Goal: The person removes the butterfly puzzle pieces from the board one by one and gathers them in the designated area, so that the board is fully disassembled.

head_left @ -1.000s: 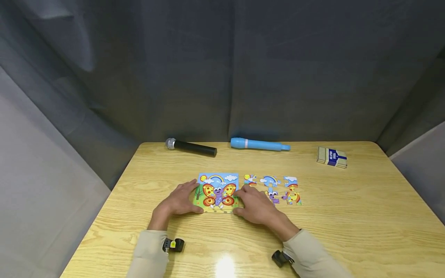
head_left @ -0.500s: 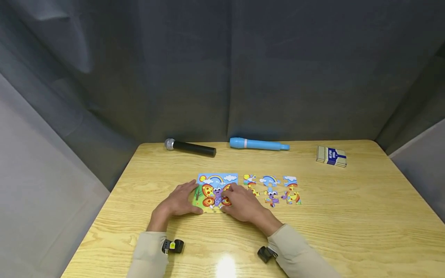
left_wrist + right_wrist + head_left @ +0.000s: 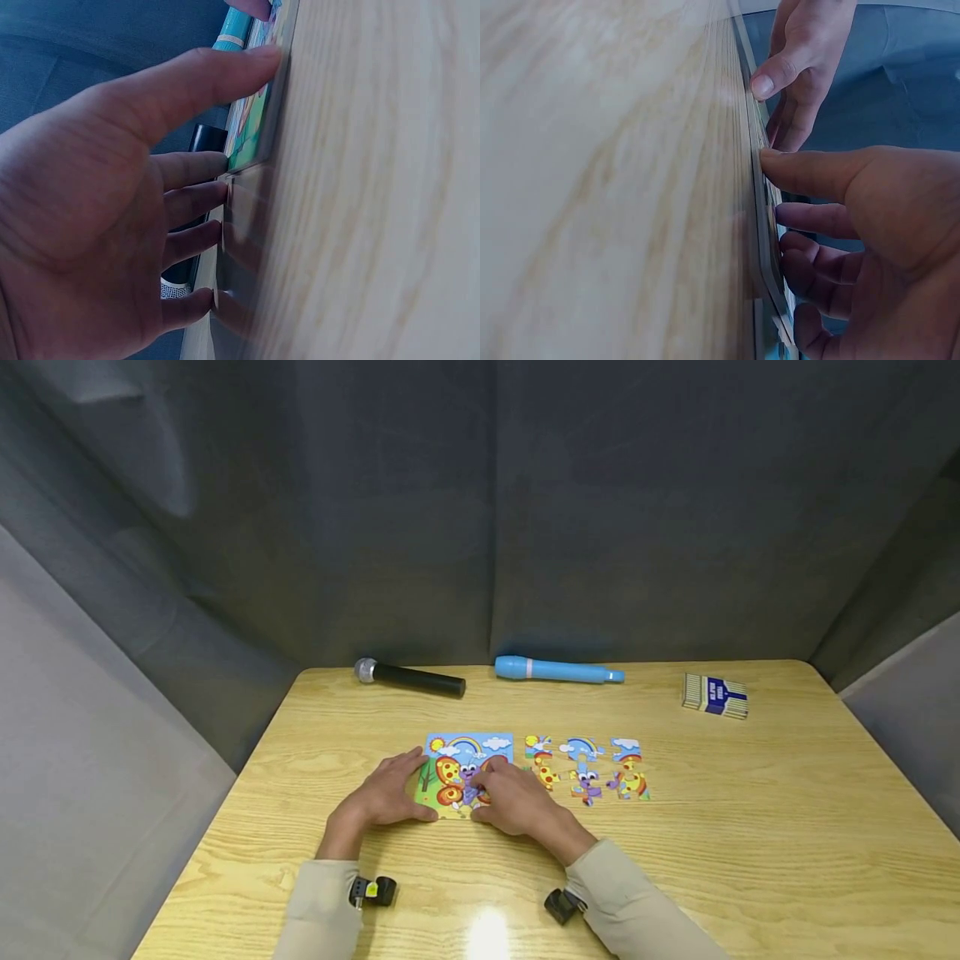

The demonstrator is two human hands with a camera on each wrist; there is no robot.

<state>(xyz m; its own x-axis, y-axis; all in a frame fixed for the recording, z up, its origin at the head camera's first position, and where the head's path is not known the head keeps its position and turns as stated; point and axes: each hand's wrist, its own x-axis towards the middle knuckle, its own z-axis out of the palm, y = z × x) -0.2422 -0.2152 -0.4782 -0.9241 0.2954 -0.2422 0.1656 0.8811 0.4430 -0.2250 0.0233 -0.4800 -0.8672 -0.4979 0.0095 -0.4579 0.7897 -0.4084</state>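
A butterfly picture puzzle board [image 3: 467, 747] lies flat on the wooden table in the head view. My left hand [image 3: 388, 790] rests at its left side, thumb on the near left corner and fingers extended along the edge, as the left wrist view also shows. My right hand [image 3: 516, 798] covers the board's lower right part. Its thumb touches the near edge and its index fingertip the picture; the other fingers are bent in the right wrist view. Whether a loose piece lies under them is hidden. Several jigsaw pieces [image 3: 587, 783] lie in rows to the right.
Along the table's far edge lie a black microphone [image 3: 418, 680] with a silver mesh head and a blue microphone-shaped stick [image 3: 558, 670]. A bundle of pale sticks [image 3: 715, 697] with a blue band sits at the far right. A dark curtain [image 3: 480, 510] hangs behind.
My right hand has slid left from the board's right edge onto the picture, uncovering pieces on the right. My left hand and the board have stayed in place.
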